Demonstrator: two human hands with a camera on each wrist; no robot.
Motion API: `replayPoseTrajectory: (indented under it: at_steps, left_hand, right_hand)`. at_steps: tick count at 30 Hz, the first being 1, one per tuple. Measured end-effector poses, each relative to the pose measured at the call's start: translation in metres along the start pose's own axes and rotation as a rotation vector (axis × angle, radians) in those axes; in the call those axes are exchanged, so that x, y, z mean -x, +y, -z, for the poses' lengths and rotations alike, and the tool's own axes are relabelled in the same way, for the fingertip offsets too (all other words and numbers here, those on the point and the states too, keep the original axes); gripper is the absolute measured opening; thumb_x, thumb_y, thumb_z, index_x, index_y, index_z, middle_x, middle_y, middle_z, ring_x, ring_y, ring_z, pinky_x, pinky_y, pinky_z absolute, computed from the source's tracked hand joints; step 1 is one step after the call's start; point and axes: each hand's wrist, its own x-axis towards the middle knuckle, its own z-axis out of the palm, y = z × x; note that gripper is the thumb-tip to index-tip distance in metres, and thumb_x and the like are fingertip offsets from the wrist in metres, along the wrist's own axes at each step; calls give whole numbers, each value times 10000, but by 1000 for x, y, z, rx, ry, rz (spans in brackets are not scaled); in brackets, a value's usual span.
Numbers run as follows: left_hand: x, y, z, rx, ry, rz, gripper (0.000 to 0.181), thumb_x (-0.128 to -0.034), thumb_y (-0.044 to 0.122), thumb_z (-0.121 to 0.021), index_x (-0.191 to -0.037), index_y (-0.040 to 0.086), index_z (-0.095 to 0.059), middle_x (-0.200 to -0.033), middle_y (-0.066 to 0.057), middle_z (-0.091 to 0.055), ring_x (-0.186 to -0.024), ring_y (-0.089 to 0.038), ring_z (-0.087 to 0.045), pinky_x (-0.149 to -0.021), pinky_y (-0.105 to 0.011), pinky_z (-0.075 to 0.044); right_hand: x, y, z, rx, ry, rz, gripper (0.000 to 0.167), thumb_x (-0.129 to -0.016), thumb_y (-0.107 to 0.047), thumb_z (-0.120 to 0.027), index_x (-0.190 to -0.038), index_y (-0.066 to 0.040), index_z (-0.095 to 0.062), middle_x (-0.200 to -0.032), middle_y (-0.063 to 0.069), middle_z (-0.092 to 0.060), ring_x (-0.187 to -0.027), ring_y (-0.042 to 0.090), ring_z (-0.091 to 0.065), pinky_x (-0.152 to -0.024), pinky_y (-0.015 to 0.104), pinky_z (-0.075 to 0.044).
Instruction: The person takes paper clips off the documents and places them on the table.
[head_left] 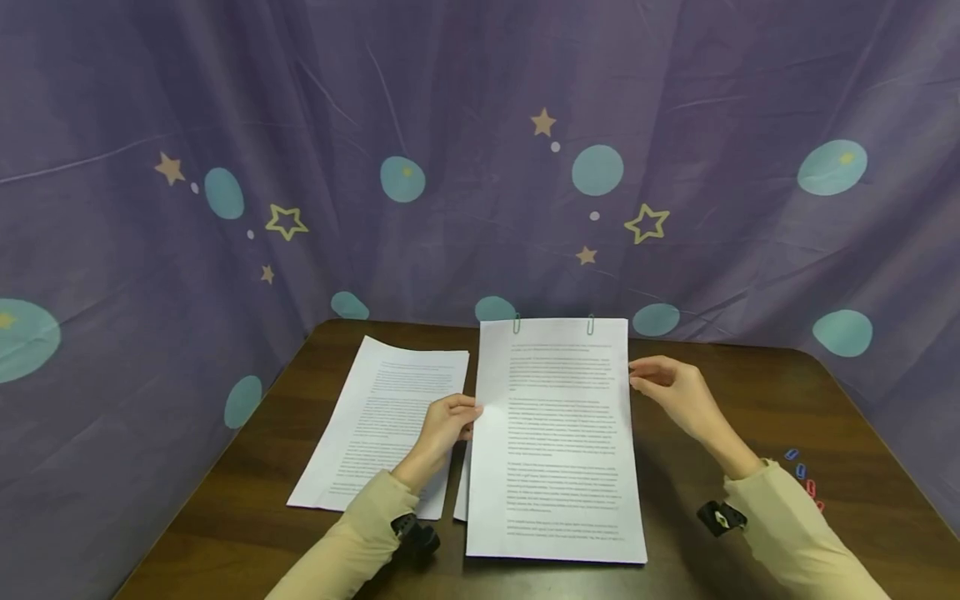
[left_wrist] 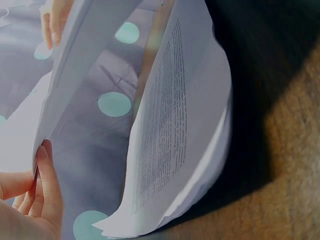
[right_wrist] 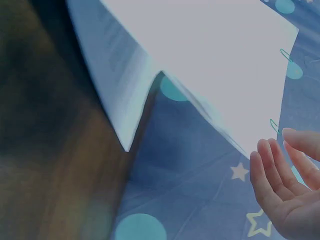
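Observation:
Upright above the table is a clipped stack of printed sheets (head_left: 566, 442). Two green paper clips (head_left: 517, 323) (head_left: 590, 324) sit along its top edge. My left hand (head_left: 446, 429) pinches the stack's left edge between thumb and fingers, which also shows in the left wrist view. At the upper right edge is my right hand (head_left: 675, 392), its fingers bent loosely with a gap between thumb and fingers in the right wrist view (right_wrist: 285, 187). Whether those fingertips touch the paper I cannot tell.
Another set of printed sheets (head_left: 382, 417) lies on the dark wooden table (head_left: 240, 500) to the left. A sheet corner (head_left: 462, 492) peeks out behind the held stack. Blue paper clips (head_left: 801, 471) and red paper clips (head_left: 810, 487) lie by the right sleeve. A patterned curtain (head_left: 480, 225) hangs behind.

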Motion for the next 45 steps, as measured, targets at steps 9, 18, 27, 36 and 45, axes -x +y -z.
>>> replayPoseTrajectory:
  at_steps: [9,18,27,36,45]
  left_hand:
    - [1,-5,-2,25,-12,11,169,-797,15,-598,-923,-93,-566,-651,32,-597,-550,-61,-475,-482,-166,-422]
    - [6,2,-2,32,-31,9,163,-804,6,-590,-916,-109,-560,-679,3,-622,-560,-77,-489,-492,-194,-432]
    - [9,6,-2,30,-51,3,183,-809,-9,-574,-935,-137,-539,-691,-6,-621,-567,-80,-498,-498,-201,-444]
    - [3,-7,-3,21,-37,-15,153,-805,21,-595,-904,-92,-563,-669,27,-612,-566,-89,-500,-534,-260,-464]
    - [4,-8,-4,36,-44,-28,140,-808,11,-586,-891,-97,-553,-672,24,-616,-551,-77,-511,-503,-225,-457]
  right_hand:
    - [-26,-13,-2,55,68,60,225,-800,-66,-640,-1006,22,-627,-943,157,-644,-815,89,-594,-675,87,-436]
    - [-46,-25,-8,102,97,110,229,-787,-4,-635,-1012,40,-623,-964,205,-626,-864,319,-600,-731,363,-490]
    - [-59,-32,-15,129,72,104,238,-793,10,-618,-1030,20,-622,-1043,187,-607,-886,331,-594,-722,423,-480]
    - [-65,-32,-16,167,30,89,237,-801,-1,-611,-1035,40,-615,-1021,198,-614,-834,307,-595,-694,408,-479]
    - [-68,-28,-16,188,20,74,197,-801,15,-606,-993,50,-634,-941,202,-631,-817,304,-590,-712,405,-470]
